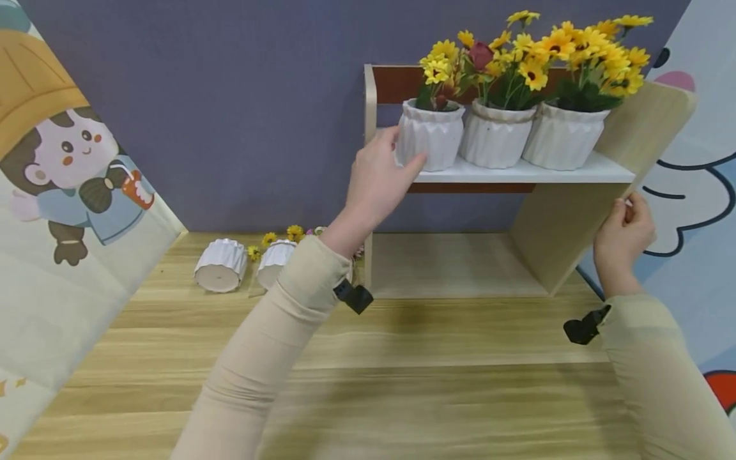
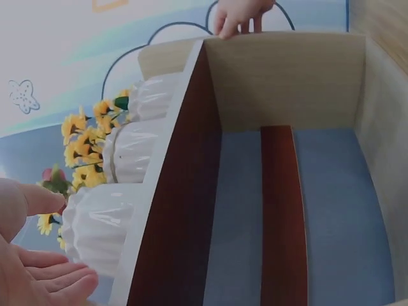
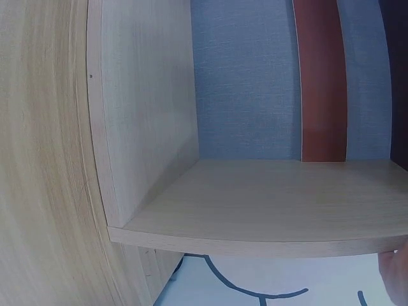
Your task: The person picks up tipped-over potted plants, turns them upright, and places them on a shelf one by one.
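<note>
A white fluted flowerpot [image 1: 431,137] with yellow flowers and a dark red bloom stands at the left end of the white upper shelf [image 1: 517,174]. Around its left side is my left hand [image 1: 379,169], thumb across the front and fingers reaching behind. The left wrist view shows that hand's fingers [image 2: 64,280] spread and nearly straight beside the pot [image 2: 102,223]. On the right, my right hand [image 1: 625,236] has loosely bent fingers at the front edge of the shelf unit's side panel [image 1: 586,223]. Only a bit of this hand [image 3: 396,274] shows in the right wrist view.
Two more white pots, a middle one [image 1: 497,137] and a right one [image 1: 566,137], hold yellow flowers on the shelf. On the wooden table [image 1: 402,396], a white pot [image 1: 221,265] lies on its side, with another pot [image 1: 276,259] and flowers [image 1: 294,232] beside my left sleeve.
</note>
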Demonstrator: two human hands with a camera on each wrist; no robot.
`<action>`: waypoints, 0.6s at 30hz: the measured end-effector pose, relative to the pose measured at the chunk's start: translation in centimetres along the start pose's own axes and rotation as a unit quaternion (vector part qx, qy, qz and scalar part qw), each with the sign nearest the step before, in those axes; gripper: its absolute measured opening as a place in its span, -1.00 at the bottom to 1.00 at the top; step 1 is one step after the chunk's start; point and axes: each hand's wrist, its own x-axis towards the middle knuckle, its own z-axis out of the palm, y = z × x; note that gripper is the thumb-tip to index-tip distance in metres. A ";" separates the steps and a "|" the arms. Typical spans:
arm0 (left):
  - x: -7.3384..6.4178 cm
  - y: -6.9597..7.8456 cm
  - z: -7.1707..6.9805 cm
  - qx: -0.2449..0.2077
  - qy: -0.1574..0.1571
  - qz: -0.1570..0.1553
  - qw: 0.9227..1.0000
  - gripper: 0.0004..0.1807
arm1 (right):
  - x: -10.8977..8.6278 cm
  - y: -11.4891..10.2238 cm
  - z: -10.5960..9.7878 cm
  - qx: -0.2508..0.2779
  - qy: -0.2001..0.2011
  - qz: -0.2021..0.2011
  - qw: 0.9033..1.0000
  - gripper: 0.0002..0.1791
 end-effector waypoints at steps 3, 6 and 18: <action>-0.9 -0.9 -0.4 -0.030 0.021 0.013 0.999 -0.50 | 0.1 0.1 0.0 0.001 0.000 0.000 1.000 -0.73; -1.5 -2.1 -0.9 -0.042 0.041 0.030 0.998 -0.63 | 0.1 0.1 0.0 0.003 -0.001 -0.001 1.000 -0.73; -2.9 -8.1 -2.2 -0.028 0.083 -0.015 0.996 -0.76 | 0.3 0.1 0.2 0.022 -0.003 0.011 1.000 -0.72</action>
